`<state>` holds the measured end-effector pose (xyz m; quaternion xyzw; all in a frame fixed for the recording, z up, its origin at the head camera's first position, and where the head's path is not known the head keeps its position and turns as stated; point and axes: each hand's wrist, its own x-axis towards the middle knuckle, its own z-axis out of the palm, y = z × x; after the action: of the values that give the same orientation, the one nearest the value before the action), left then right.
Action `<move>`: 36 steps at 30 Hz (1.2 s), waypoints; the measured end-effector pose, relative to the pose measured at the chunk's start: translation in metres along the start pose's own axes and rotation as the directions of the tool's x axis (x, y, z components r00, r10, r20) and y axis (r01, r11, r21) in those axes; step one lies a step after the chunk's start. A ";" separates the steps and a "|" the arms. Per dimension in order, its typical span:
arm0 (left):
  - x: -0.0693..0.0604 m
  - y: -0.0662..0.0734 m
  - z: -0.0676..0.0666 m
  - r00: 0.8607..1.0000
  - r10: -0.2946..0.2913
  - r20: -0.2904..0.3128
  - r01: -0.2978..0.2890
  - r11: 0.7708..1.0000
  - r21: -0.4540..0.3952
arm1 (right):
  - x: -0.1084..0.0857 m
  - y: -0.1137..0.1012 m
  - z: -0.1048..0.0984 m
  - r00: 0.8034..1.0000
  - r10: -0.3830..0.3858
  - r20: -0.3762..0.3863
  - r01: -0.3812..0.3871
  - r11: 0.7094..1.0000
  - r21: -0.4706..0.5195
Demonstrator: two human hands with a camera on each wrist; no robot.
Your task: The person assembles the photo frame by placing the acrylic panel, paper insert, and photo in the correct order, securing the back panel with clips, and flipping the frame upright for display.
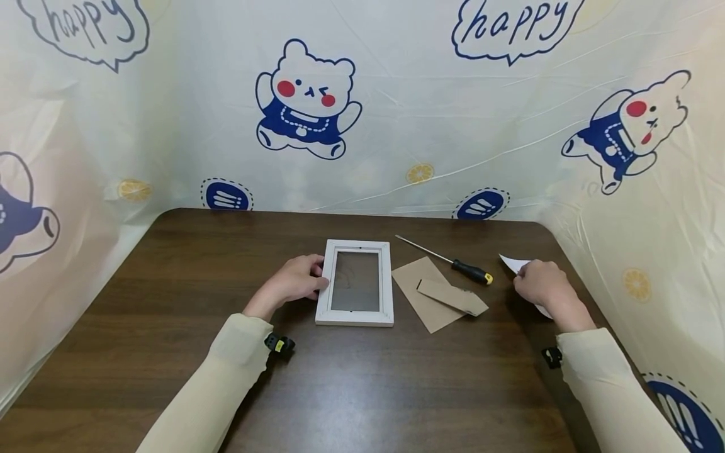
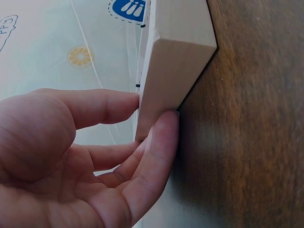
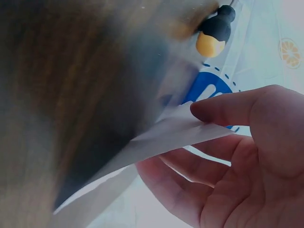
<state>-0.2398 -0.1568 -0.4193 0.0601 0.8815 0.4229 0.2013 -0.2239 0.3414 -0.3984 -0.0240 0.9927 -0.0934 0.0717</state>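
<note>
A white picture frame (image 1: 354, 319) lies flat on the table, with a dark pane inside its border. My left hand (image 1: 297, 277) grips its left edge. In the left wrist view the thumb (image 2: 111, 105) meets the face of the frame (image 2: 178, 61), while the fingers (image 2: 161, 147) bend against its side. Over at the right, my right hand (image 1: 545, 286) pinches a white sheet of paper (image 1: 512, 263) between thumb and fingers. The right wrist view shows the paper (image 3: 152, 140) bowed and slanting, its near corner low by the table. The hand covers part of the sheet.
Right of the frame lies a brown cardboard panel (image 1: 421, 299) with a folded cardboard strip (image 1: 453, 297) on it. Behind them rests a screwdriver (image 1: 469, 270) with a black and yellow handle. A patterned curtain (image 1: 396, 126) surrounds the dark wooden table (image 1: 226, 251).
</note>
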 end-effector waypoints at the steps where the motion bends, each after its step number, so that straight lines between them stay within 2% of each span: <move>1: 0.000 0.000 0.000 1.000 -0.001 0.000 0.001 1.000 0.004 | -0.001 -0.002 -0.001 1.000 -0.003 -0.015 0.003 1.000 -0.005; 9: -0.001 0.000 0.000 1.000 0.000 -0.001 0.000 1.000 0.004 | -0.006 -0.007 -0.012 0.985 -0.067 -0.160 0.061 0.997 -0.042; 17: 0.001 -0.002 0.001 1.000 -0.002 0.001 0.002 1.000 0.002 | -0.007 -0.005 -0.032 0.975 -0.072 -0.212 0.065 0.997 -0.037; 26: 0.001 -0.001 0.001 1.000 0.000 0.002 0.000 1.000 0.001 | -0.018 -0.020 -0.058 0.967 -0.044 -0.251 0.061 0.996 0.062; 36: -0.001 0.000 0.000 1.000 -0.007 0.002 0.007 1.000 0.002 | -0.016 -0.039 -0.067 0.963 0.005 -0.268 0.034 0.990 0.140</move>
<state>-0.2393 -0.1571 -0.4194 0.0576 0.8820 0.4211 0.2035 -0.2166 0.3163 -0.3236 -0.0134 0.9839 -0.1673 -0.0620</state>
